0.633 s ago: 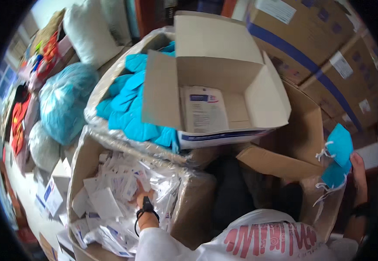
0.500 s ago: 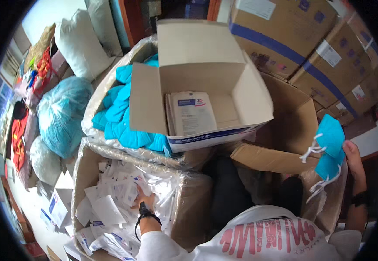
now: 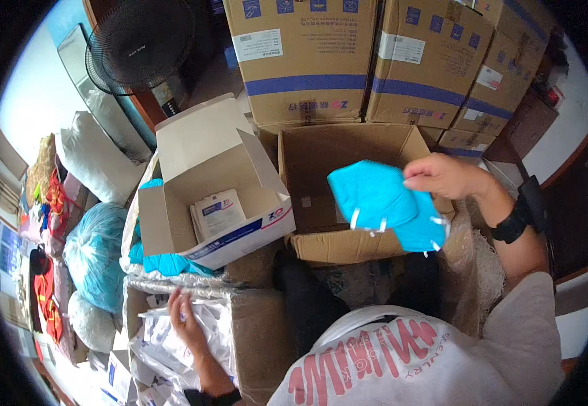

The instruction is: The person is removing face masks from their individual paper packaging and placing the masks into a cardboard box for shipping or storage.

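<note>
Behind everything stand stacked brown cardboard cartons with blue stripes (image 3: 348, 61). In front of them, a large open brown cardboard box (image 3: 321, 169) looks empty. Left of that box, a small white open cardboard box (image 3: 206, 189) holds one flat white packet (image 3: 218, 213), so the filling seems barely begun. Over the big box, the right hand (image 3: 446, 177) pinches a bunch of blue fabric masks (image 3: 382, 203), hanging below its closed fingers. Lower left, the left hand (image 3: 185, 318) rests spread on loose white sachets (image 3: 165, 338).

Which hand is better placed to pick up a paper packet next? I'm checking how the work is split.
Probably the left hand: it already rests on the packets in the lower box. The right hand is busy holding blue masks over the brown box.
</note>
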Available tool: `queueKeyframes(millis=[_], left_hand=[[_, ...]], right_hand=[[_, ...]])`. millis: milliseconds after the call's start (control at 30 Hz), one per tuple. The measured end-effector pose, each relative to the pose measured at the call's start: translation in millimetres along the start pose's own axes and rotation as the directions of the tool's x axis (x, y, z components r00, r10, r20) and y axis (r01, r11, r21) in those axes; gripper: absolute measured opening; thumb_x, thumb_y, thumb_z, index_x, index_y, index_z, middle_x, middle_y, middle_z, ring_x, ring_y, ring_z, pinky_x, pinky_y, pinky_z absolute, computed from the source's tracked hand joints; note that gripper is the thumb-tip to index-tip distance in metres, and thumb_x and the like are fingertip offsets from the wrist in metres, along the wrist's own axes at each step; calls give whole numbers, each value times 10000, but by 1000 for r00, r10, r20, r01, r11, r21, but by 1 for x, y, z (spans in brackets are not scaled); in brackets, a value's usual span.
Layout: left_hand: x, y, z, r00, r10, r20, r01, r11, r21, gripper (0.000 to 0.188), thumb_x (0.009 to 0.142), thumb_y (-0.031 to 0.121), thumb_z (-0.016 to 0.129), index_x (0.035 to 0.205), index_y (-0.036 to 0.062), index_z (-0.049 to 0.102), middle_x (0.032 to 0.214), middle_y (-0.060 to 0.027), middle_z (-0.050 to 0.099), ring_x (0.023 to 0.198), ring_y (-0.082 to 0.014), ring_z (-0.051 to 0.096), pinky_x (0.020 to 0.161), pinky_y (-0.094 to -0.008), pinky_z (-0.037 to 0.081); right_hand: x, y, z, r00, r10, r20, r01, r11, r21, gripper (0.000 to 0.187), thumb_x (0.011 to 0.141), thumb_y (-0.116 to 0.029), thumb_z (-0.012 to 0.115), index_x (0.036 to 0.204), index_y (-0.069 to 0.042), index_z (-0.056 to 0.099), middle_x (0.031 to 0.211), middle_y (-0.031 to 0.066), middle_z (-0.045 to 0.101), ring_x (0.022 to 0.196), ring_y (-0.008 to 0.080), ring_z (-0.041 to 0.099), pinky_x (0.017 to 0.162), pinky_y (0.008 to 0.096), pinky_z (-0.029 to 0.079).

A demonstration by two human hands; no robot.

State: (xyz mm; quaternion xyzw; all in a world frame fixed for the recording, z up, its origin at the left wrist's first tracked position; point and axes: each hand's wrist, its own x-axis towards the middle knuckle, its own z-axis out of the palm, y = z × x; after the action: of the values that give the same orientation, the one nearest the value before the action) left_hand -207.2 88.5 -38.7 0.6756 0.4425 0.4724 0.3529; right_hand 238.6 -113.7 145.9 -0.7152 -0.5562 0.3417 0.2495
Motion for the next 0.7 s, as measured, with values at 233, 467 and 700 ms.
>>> queueKeyframes(millis=[233,467,700], left_hand=[[7,211,179,604,217,767,179,901,-396,330,807,169,590,1098,32,515,1194,-112,461,1067,-180,457,884,-301,363],[5,215,209,324,294,899,307,866,-394,206,835,210,562,931,29,583,1143,-110,497,1051,-187,458,889,-306,346],[-16,221,245,428,299,853,230,876,-423,199,821,208,581,917,33,592,1248,-116,395,1130,-200,381,946,-329,279]], right_hand=[[-15,-26,2,920,-252,298,270,963,-19,193,853,-160,489,931,6,549,706,51,557,664,103,502,601,265,417],[-52,35,-25,984,-161,-73,167,983,81,302,857,-137,476,1149,-59,472,787,65,593,725,126,547,668,267,441],[-49,44,-24,920,-351,-173,386,890,243,289,876,-115,463,1159,-57,462,756,6,530,703,64,481,647,210,409]])
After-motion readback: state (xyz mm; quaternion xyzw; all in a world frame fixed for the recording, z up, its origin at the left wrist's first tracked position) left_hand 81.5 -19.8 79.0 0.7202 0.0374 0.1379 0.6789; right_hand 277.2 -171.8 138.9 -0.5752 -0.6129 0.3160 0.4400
